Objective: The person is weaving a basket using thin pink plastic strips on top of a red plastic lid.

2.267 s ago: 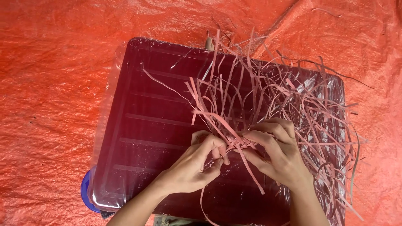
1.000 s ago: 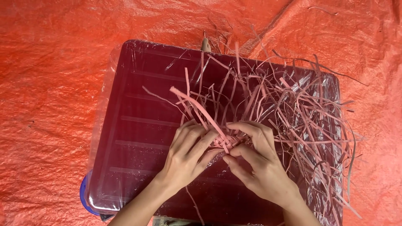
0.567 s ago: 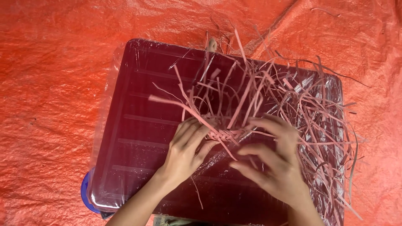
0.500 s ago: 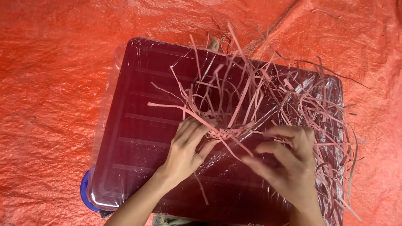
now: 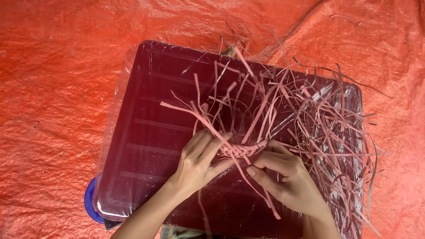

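Pink plaited strip braid (image 5: 242, 150), loose ends splayed

Short plaited band (image 5: 242, 150) of thin pink strips, lying flat and slightly curved at mid-tray. Loose strip ends (image 5: 230, 102) fanning up and outward from it; two trailing down toward the near edge.

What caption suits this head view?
Both hands plait pink strips over a dark red tray on orange tarp.

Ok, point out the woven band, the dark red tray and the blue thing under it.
woven band (image 5: 242, 150), head view, plaited middle.
dark red tray (image 5: 150, 110), head view, bare ribbed surface.
blue thing (image 5: 90, 206), head view, visible curved edge.
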